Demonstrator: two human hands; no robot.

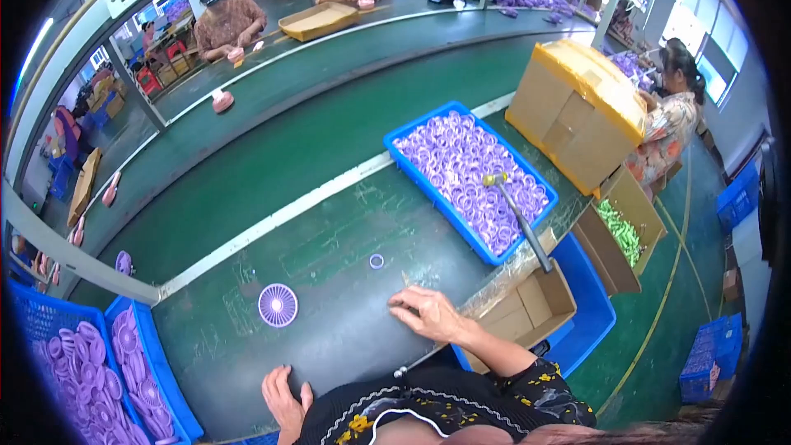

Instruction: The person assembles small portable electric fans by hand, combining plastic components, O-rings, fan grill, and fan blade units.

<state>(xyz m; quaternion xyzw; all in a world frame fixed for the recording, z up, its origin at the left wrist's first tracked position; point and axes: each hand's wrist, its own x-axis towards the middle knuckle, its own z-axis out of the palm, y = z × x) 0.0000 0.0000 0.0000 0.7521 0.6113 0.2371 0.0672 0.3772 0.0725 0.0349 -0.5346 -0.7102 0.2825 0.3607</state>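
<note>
My left hand (pixel 286 400) rests at the near edge of the dark work table (pixel 346 280), its fingers and thumb apart and nothing in them. My right hand (pixel 428 313) is over the table further right, fingers loosely bent toward the left, with no object visible in it. Between and beyond the hands lie a round purple slatted grille, like a fan cover (pixel 278 305), and a small purple ring (pixel 376 261). The ring is nearer my right hand; neither piece is touched.
A blue tray of purple rings (pixel 395 142) stands at the far right, a hammer (pixel 515 206) lying across it. Blue crates of purple grilles (pixel 86 371) are at the left. An open cardboard box (pixel 527 305) is beside my right arm. Beyond runs a green conveyor (pixel 329 107); several people work around.
</note>
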